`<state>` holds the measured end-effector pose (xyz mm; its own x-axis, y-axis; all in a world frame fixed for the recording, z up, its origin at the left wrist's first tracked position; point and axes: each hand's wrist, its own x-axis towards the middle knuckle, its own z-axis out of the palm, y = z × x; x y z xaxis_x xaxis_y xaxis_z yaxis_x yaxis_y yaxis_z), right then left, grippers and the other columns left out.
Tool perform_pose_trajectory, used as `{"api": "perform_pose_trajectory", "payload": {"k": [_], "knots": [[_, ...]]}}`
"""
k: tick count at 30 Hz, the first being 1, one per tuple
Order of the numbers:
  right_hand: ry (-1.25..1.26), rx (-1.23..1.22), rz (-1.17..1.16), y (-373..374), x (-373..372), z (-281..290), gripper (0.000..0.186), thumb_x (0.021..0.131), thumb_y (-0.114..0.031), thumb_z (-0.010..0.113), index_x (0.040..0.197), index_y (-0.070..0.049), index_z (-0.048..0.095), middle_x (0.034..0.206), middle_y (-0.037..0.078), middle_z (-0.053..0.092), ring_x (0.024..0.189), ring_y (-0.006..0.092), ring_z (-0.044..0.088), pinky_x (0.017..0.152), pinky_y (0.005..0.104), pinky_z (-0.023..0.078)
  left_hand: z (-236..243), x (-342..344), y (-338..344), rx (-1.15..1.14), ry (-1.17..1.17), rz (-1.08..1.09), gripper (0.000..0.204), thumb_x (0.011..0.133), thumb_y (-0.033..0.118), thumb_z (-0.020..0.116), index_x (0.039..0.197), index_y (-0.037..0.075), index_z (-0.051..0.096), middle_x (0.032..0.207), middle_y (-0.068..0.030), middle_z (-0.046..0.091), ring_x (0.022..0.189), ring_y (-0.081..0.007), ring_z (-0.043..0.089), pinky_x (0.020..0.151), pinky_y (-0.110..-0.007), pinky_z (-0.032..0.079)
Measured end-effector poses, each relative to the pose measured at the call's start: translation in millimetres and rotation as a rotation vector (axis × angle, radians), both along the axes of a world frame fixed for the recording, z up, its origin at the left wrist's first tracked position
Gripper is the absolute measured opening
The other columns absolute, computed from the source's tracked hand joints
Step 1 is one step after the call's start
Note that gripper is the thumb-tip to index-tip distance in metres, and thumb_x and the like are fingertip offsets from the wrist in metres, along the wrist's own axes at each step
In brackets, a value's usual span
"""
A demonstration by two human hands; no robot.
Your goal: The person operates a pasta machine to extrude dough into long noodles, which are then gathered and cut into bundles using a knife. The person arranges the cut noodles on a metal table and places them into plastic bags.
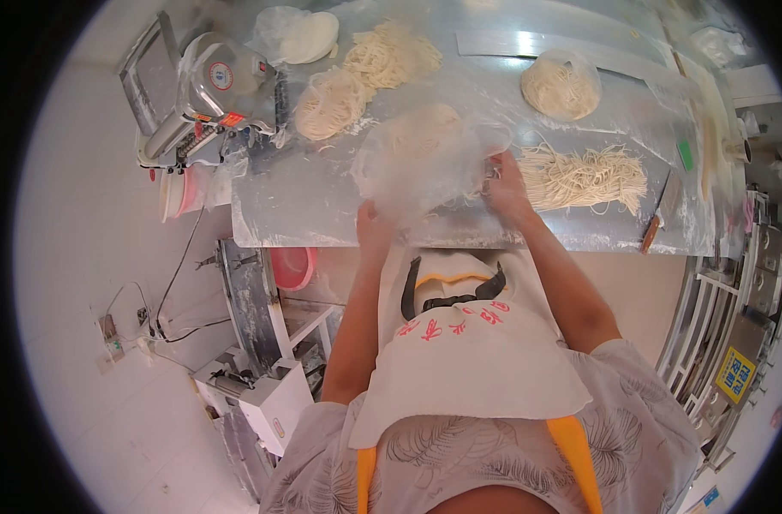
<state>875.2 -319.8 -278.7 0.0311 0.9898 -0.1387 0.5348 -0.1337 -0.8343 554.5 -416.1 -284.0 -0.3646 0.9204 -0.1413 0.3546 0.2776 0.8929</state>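
Observation:
A clear plastic bag (391,182) is stretched between my two hands over the near part of the floured metal table (305,199), its middle smeared by motion. My left hand (375,224) is closed on the bag's near left edge, with its fingertips partly hidden. On the other side my right hand (507,187) pinches the bag. Pale noodles (427,124) show at the bag's far end; whether they lie inside or behind it I cannot tell. Loose long noodles (584,178) spread in a heap just right of my right hand.
Bagged noodles (561,86) sit at the far right, with more noodle piles (391,56) and round dough sheets (310,38) at the far left. A wooden-handled knife (651,231) lies near the right edge, by a green scraper (685,155). A metal machine (224,79) stands left.

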Motion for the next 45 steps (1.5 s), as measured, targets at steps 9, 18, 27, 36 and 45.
{"api": "perform_pose_trajectory", "payload": {"k": [9, 18, 27, 36, 45], "knots": [[1.084, -0.306, -0.394, 43, 24, 88, 0.071, 0.092, -0.016, 0.077, 0.153, -0.003, 0.043, 0.128, 0.009, 0.064, 0.114, 0.0176, 0.06, 0.093, 0.0332, 0.049, 118, 31, 71, -0.127, 0.117, 0.036, 0.045, 0.091, 0.031, 0.078, 0.124, 0.002, 0.066, 0.112, -0.0069, 0.065, 0.101, -0.0149, 0.06, 0.086, -0.03, 0.049], [0.809, -0.399, -0.049, -12, 101, 125, 0.041, 0.086, -0.006, 0.074, 0.125, -0.001, 0.066, 0.092, 0.002, 0.066, 0.082, 0.0095, 0.061, 0.071, 0.0246, 0.047, 192, 27, -19, -0.248, -0.31, 0.067, 0.012, 0.096, 0.013, 0.074, 0.097, 0.005, 0.066, 0.099, -0.0008, 0.067, 0.089, -0.0095, 0.061, 0.076, -0.027, 0.051], [0.935, -0.41, 0.491, -25, -12, 221, 0.037, 0.094, -0.022, 0.075, 0.124, -0.003, 0.063, 0.083, -0.003, 0.061, 0.074, 0.0081, 0.054, 0.067, 0.0234, 0.041, 262, 46, -22, 0.036, -0.757, -0.272, 0.014, 0.091, 0.0, 0.072, 0.097, 0.005, 0.059, 0.15, -0.0138, 0.051, 0.139, -0.0252, 0.05, 0.111, -0.045, 0.046], [0.883, 0.247, 0.012, 66, -180, 270, 0.034, 0.086, 0.015, 0.07, 0.11, -0.006, 0.059, 0.074, -0.009, 0.033, 0.071, 0.0007, 0.038, 0.081, 0.0272, 0.059, 305, 0, 41, 0.496, 0.01, -0.565, 0.031, 0.088, -0.002, 0.07, 0.118, 0.003, 0.063, 0.151, -0.0194, 0.05, 0.144, -0.0393, 0.048, 0.115, -0.048, 0.044], [0.4, 0.782, -0.155, 326, -363, 221, 0.036, 0.088, 0.003, 0.074, 0.117, 0.0, 0.054, 0.102, 0.005, 0.055, 0.09, 0.0099, 0.053, 0.094, 0.0293, 0.057, 252, -348, 57, 0.439, 0.165, -0.07, 0.021, 0.087, -0.004, 0.07, 0.105, 0.006, 0.072, 0.109, -0.0104, 0.072, 0.105, -0.0245, 0.071, 0.09, -0.035, 0.057]]}}
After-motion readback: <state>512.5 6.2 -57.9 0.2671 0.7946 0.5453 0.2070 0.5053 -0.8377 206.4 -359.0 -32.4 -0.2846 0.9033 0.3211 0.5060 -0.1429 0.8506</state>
